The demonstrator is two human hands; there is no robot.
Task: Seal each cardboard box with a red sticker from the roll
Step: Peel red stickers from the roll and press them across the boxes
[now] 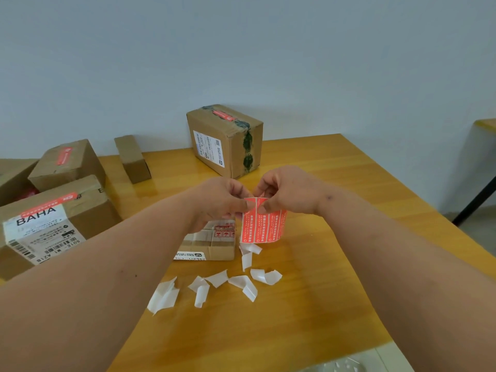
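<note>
I hold a roll of red stickers (263,226) above the middle of the wooden table (335,183). My left hand (218,200) pinches the top left corner of the sticker strip. My right hand (287,191) pinches the strip's top edge right beside it. Under my left hand lies a small flat cardboard box (212,244) with white labels. A taller box (228,138) with a red sticker on its top stands behind my hands.
Several curled white backing scraps (217,283) lie in front of the roll. At the left are a large labelled box (48,226) and a smaller box (67,165), both with red stickers, plus a narrow plain box (132,159). The table's right edge drops off.
</note>
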